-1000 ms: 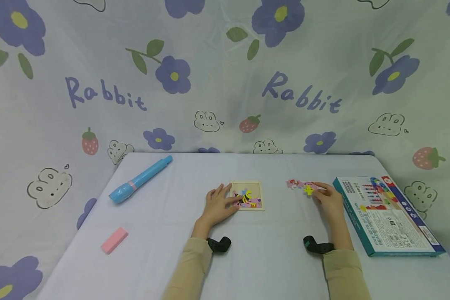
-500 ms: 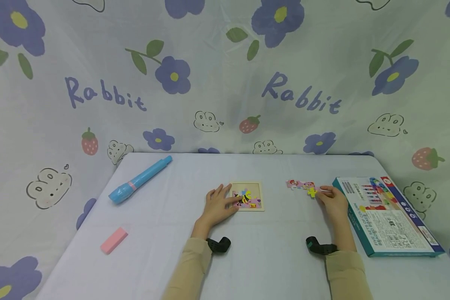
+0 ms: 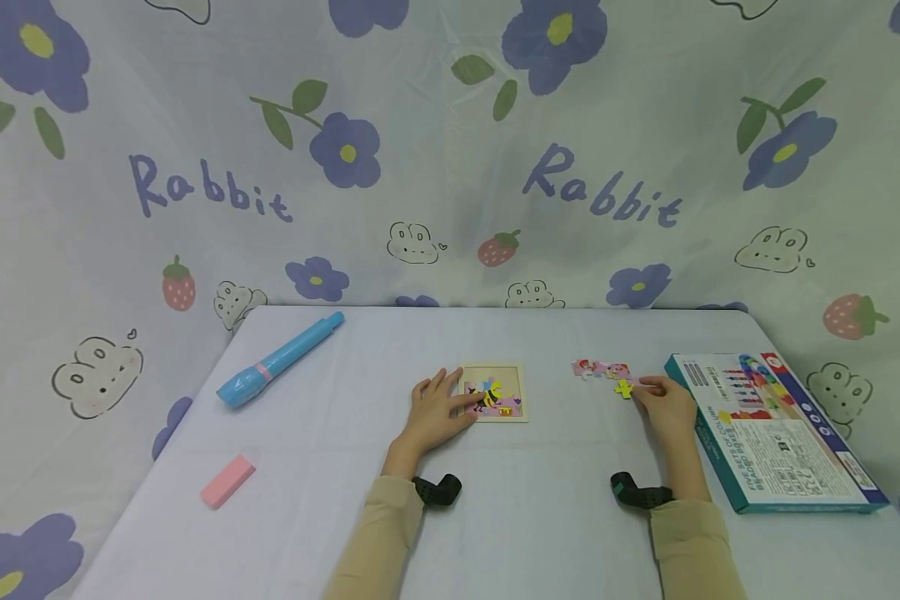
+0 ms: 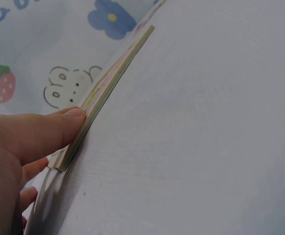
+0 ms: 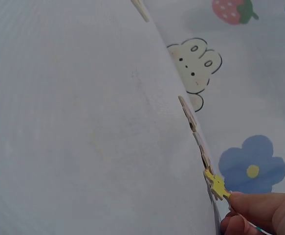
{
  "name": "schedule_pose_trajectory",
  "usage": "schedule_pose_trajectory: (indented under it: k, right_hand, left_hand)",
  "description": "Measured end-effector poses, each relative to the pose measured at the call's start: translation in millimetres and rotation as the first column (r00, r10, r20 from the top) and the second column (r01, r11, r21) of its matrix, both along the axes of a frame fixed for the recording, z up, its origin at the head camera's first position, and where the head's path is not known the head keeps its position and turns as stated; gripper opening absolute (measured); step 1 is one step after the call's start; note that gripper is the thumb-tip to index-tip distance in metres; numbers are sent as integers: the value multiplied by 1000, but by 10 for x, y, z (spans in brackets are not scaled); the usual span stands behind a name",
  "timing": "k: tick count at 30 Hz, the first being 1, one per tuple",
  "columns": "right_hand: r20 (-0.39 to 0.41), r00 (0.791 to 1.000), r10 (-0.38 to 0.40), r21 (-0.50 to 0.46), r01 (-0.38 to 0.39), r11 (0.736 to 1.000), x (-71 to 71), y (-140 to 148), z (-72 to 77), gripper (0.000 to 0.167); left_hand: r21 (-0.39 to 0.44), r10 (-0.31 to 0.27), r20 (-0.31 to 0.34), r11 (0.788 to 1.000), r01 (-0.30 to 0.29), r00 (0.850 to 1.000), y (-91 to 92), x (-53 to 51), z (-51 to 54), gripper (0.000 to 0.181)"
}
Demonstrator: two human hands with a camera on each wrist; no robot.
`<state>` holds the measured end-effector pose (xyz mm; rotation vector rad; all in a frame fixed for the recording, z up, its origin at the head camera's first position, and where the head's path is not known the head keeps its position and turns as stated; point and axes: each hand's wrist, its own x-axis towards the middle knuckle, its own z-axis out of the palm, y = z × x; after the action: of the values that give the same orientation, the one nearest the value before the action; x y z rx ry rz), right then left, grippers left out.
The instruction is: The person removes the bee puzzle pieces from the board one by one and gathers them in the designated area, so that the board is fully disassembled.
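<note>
In the head view a square wooden puzzle tray (image 3: 526, 392) lies mid-table, its lower part filled with pieces showing a bee (image 3: 489, 395). My left hand (image 3: 438, 410) rests on its left side with fingers spread, one finger reaching over the bee. The left wrist view has the thumb (image 4: 59, 129) pressing the edge of the tray (image 4: 108, 95). To the right, my right hand (image 3: 667, 406) pinches a yellow puzzle piece (image 3: 623, 389) between thumb and fingers; in the right wrist view this piece (image 5: 217, 185) stands tilted. Pink puzzle pieces (image 3: 600, 369) lie just beyond it.
A flat teal-edged box (image 3: 780, 442) lies right of my right hand. On the left are a light blue tube-shaped object (image 3: 281, 360) and a pink block (image 3: 228, 482). A printed cloth (image 3: 450, 167) hangs behind the white table (image 3: 540, 517).
My right hand has shifted slightly right with the yellow piece, away from the pink pieces, then nearly stopped. The left hand and tray stay in place.
</note>
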<state>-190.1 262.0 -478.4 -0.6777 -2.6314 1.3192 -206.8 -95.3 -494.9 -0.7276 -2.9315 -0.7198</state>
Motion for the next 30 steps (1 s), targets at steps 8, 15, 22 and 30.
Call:
schedule_pose_trajectory:
  k: [8,15,22,30]
  right_hand:
    - [4,1000,5,51,-5,999,-16,-17,0,33]
    - [12,1000,1,57,-2,998,-17,-39,23,32]
    - [10,1000,12,74,-12,997,-15,-41,37,32]
    - [0,1000,21,35,-21,999,-27,-48,78,35]
  left_hand:
    - [-19,2,-11,1000,-3,1000,-8,-6,-9,37]
    - [51,-20,-33,998,21,999,-24,4,-29,37]
    - [60,-31,-60,998,34,998,-37,0,-44,37]
    - [-29,5,-15,1000,-5,1000,2,-12,-5,38]
